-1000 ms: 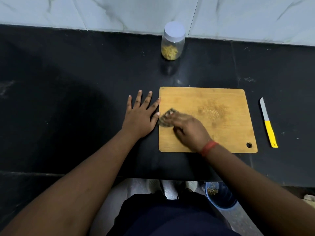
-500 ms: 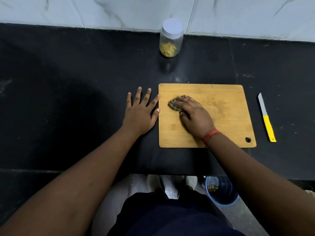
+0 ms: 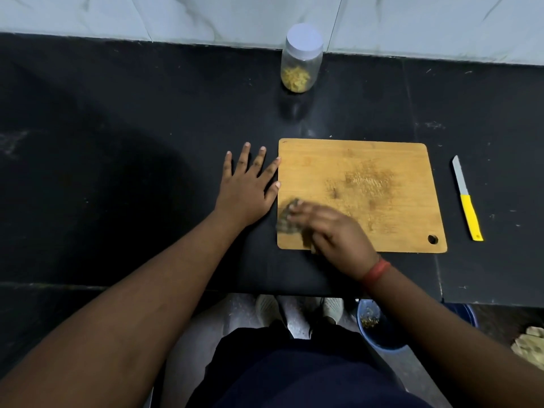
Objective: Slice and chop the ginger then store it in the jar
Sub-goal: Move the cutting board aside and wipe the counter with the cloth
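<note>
Floor by your feet: blue bucket (image 3: 382,328) of scraps | black counter (image 3: 117,142), white marble wall behind | your right hand (image 3: 329,231) presses a dark cloth (image 3: 287,223) onto the cutting board (image 3: 368,172), blurred | your left hand (image 3: 247,187) flat, fingers spread, touching board's edge | knife (image 3: 466,198) right of the board | lidded jar (image 3: 300,58) of chopped ginger (image 3: 295,78) by wall

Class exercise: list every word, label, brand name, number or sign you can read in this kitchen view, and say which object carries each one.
None: no readable text shows anywhere in this view.
Jar: clear sides and plain pale lid, no label visible.
Knife: plain blade and yellow handle, no marking that can be made out.
Cutting board: only knife scars and stains, no print.
Red band on the right wrist: plain, no lettering seen.
</note>
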